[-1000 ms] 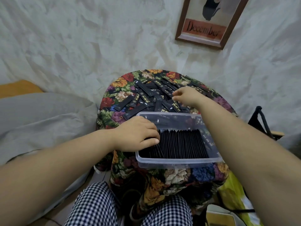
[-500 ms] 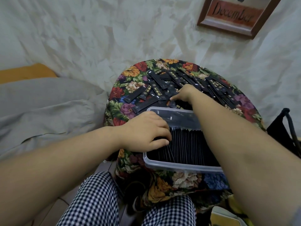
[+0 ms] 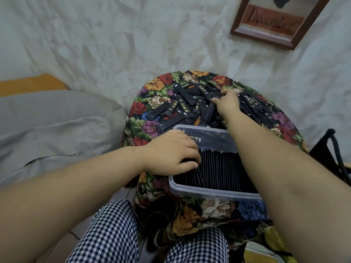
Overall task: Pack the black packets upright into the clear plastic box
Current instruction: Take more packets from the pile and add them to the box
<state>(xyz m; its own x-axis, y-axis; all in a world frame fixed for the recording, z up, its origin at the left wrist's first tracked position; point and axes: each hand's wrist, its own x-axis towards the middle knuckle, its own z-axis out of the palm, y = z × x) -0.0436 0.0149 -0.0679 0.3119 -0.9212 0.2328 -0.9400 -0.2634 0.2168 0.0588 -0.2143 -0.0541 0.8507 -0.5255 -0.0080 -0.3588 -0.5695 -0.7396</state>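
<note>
The right hand [image 3: 227, 102] is reaching farther up than half a second ago, from the near edge of the heap into its middle, while the left hand [image 3: 171, 154] is staying where it was. The right fingers are bending down over the loose packets [image 3: 182, 107] in the upper centre of the frame; whether they are already pinching one I cannot tell. The left hand is curling over the left end of the packed row [image 3: 218, 168], thumb below and fingers above, gripping a bunch of the packets and bracing them upright.

The box [image 3: 209, 192], sitting at centre right, is looking mostly filled: thin black edges are standing side by side across it (the right end is hiding under the forearm). Many packets are still lying flat and crisscrossed above it, so plenty seems left to pack.

The packets are slim, flat, glossy strips with gold print; the box is clear thin plastic with rounded corners; the tablecloth [image 3: 157, 86] is a thick woven floral fabric.
</note>
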